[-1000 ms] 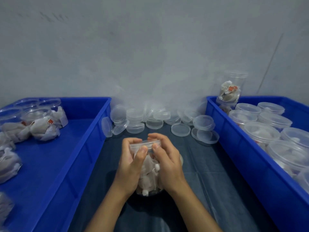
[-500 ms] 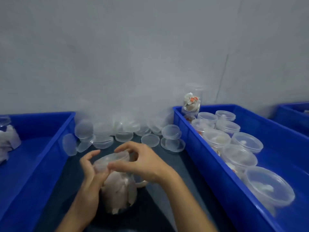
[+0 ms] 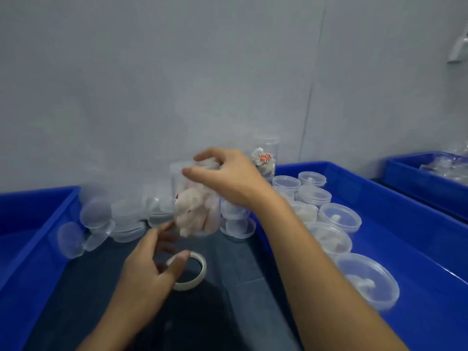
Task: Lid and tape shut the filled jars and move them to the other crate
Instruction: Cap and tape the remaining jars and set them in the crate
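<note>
My right hand [image 3: 231,179] grips a clear lidded jar [image 3: 196,211] by its top and holds it in the air above the dark table. The jar is packed with white packets and looks blurred. My left hand [image 3: 149,262] hangs below it with loosely curled fingers and holds nothing; its index fingertip is close to the jar's bottom edge. A roll of clear tape [image 3: 195,273] lies flat on the table just under that hand's thumb. The blue crate on the right [image 3: 405,249] holds several lidded filled jars [image 3: 339,216].
Another blue crate [image 3: 33,239] stands at the left. Several loose clear lids [image 3: 124,221] are piled along the wall between the crates. A tall filled jar [image 3: 266,158] stands at the right crate's far corner. A third blue crate [image 3: 430,178] sits far right.
The jar stood on the table between both hands; now my right hand has lifted it by the top and my left hand has let go. The view has swung right, showing the tape roll.
</note>
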The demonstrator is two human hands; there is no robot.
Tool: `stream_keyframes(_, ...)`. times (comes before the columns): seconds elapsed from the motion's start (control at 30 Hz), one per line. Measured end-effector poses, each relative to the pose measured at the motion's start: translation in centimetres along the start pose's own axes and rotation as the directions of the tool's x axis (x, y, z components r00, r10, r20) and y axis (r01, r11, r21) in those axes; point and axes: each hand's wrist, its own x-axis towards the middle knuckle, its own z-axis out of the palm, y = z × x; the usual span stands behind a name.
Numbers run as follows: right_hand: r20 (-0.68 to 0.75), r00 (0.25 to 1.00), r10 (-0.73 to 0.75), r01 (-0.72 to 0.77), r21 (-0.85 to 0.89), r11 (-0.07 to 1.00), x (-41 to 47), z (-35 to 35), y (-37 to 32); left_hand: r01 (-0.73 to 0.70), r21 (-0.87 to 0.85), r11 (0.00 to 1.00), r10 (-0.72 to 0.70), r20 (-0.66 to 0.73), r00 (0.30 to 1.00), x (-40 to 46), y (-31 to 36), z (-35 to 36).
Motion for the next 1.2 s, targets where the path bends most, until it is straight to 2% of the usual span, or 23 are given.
stream_keyframes(0.13,-0.195,0.98,0.043,-0.043,0.007,0.999,2.5,-5.1,0.1,-0.099,-0.054,0.994,0.101,0.031,0.994,4.0,2.7,2.3)
stream_keyframes(0.23,-0.354,0.933,0.059,-0.059,0.012,0.998,4.2,-9.5,1.6,-0.122,-0.088,0.989,0.132,0.113,0.985,6.4,4.6,4.2)
stream_keyframes(0.37,-0.558,0.824,0.102,-0.134,-0.017,0.991,6.1,-14.9,5.0,-0.097,0.01,0.995,0.09,0.278,0.956,7.8,4.4,7.3)
stream_keyframes(0.47,-0.653,0.745,0.138,-0.235,-0.063,0.97,7.8,-16.9,8.2,-0.071,0.108,0.992,0.029,0.344,0.939,7.5,2.8,9.7)
stream_keyframes(0.53,-0.664,0.735,0.138,-0.292,-0.126,0.948,9.1,-16.8,10.6,-0.08,0.125,0.989,0.028,0.369,0.929,7.6,2.4,11.4)
stream_keyframes(0.67,-0.618,0.775,0.128,-0.345,-0.245,0.906,11.4,-15.3,14.9,-0.179,0.115,0.977,0.12,0.399,0.909,9.4,4.3,14.9)
stream_keyframes(0.77,-0.584,0.796,0.156,-0.379,-0.281,0.882,12.8,-14.5,17.5,-0.292,0.209,0.933,0.186,0.415,0.891,11.4,5.8,16.8)
stream_keyframes(0.87,-0.558,0.814,0.162,-0.396,-0.328,0.858,13.4,-14.2,19.7,-0.326,0.297,0.897,0.174,0.442,0.88,12.8,6.2,18.1)
stream_keyframes(1.2,-0.458,0.867,0.197,-0.343,-0.261,0.902,14.5,-14.6,23.0,-0.372,0.373,0.85,0.187,0.447,0.875,13.6,5.1,19.9)
